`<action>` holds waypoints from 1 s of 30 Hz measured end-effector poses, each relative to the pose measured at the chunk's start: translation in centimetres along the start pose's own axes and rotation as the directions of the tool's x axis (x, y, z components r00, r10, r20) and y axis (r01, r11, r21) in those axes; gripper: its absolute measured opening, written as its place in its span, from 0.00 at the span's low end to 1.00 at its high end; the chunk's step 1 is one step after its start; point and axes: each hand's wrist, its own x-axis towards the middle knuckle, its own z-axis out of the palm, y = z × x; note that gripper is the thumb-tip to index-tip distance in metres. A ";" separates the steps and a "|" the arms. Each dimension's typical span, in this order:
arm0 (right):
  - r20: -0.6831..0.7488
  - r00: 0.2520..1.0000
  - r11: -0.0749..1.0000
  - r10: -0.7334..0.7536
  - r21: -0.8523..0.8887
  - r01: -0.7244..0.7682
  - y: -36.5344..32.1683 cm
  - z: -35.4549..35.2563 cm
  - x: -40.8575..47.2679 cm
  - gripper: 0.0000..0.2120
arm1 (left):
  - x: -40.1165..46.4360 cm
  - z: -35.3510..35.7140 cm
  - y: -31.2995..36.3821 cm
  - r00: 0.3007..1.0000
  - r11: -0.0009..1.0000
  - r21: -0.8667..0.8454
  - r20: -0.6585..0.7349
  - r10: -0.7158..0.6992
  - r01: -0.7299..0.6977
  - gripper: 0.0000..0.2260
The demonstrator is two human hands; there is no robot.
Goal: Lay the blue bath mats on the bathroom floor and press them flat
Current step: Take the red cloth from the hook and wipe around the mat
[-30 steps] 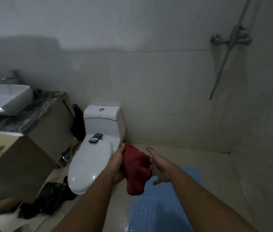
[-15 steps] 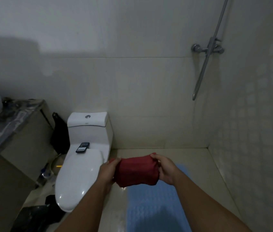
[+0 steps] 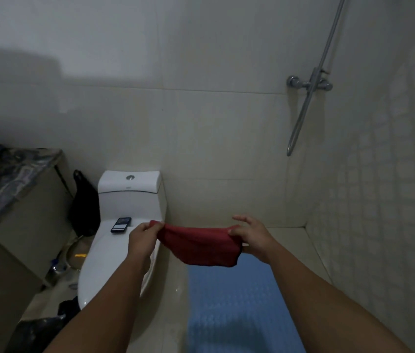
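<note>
Red cloth [image 3: 198, 247] is stretching between left hand [image 3: 144, 235] and right hand [image 3: 251, 234], both pinching its ends; dropped, it risks rumpling the blue mat [image 3: 239, 301] at six o'clock.

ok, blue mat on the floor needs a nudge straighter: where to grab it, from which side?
Probably the blue mat is best pinched at its far right corner, coming from above: it lies flat on the floor, so only edges offer a hold, and the toilet crowds its left side. The left hand and right hand would first have to drop the red cloth.
</note>
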 end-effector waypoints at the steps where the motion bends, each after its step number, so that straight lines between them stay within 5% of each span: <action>1: 0.031 0.999 0.999 -0.007 -0.031 0.008 -0.4 0.1 -0.1 0.21 | 0.2 -0.3 0.3 1.000 1.000 0.005 0.014 0.007 -0.007 0.03; 13: 0.073 0.984 0.886 -0.165 -0.427 0.180 -4.1 0.3 0.3 0.08 | 1.2 -2.5 4.3 0.982 0.983 0.088 0.106 0.155 -0.164 0.20; 17: 0.085 0.969 0.796 -0.233 -0.556 0.240 -5.6 0.0 0.1 0.10 | 1.8 -3.3 5.3 0.953 0.882 0.361 0.143 0.267 -0.302 0.14; 22: 0.024 0.941 0.671 -0.338 -0.695 0.258 -6.6 0.0 0.2 0.09 | 2.3 -3.8 6.3 0.948 0.730 0.612 0.118 0.297 -0.305 0.08; 27: 0.005 0.914 0.633 -0.406 -0.719 0.286 -7.7 0.9 -0.5 0.14 | 1.6 -4.1 7.3 0.929 0.647 0.721 -0.013 0.371 -0.248 0.05; 30: 0.085 0.901 0.712 -0.426 -0.583 0.392 -8.3 2.2 -1.1 0.13 | 1.3 -3.8 7.6 0.909 0.708 0.662 -0.095 0.406 -0.246 0.03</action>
